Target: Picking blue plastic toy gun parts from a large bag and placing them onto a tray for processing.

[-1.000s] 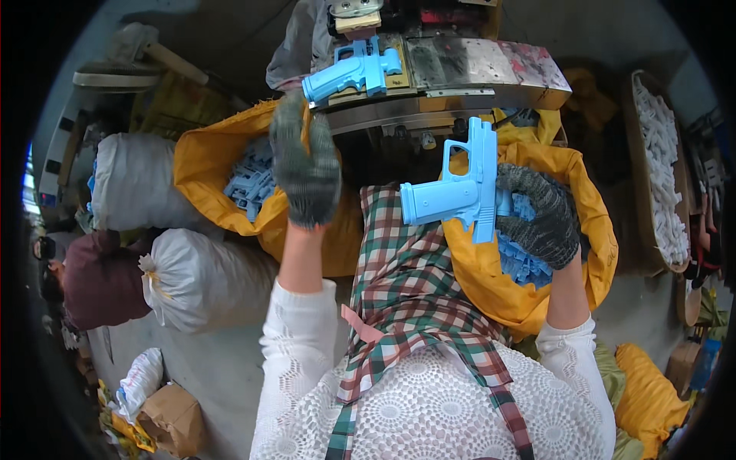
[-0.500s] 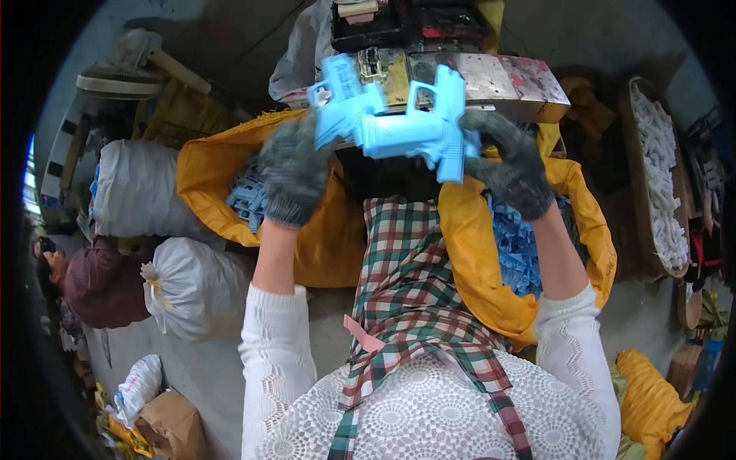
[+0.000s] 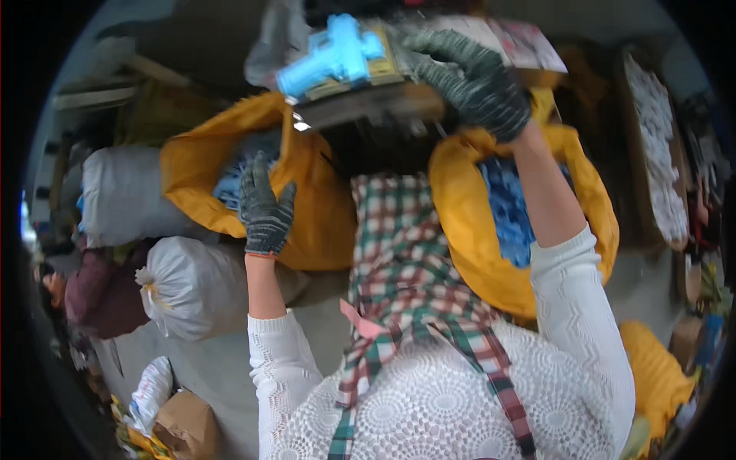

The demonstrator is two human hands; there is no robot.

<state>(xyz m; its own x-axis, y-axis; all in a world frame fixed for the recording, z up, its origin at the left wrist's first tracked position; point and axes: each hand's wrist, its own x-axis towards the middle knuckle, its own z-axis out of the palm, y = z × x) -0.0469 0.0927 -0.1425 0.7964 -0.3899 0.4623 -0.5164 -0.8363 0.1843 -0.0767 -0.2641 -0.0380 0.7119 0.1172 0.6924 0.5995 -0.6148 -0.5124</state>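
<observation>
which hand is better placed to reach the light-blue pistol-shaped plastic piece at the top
Probably the gloved right hand: its fingers are just right of the light-blue pistol-shaped plastic piece. The gloved left hand is lower and farther away, open by the left yellow sack.

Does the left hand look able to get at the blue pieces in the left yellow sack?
Probably yes: the left hand seems empty, and the left yellow sack stands open with the blue pieces exposed.
</observation>
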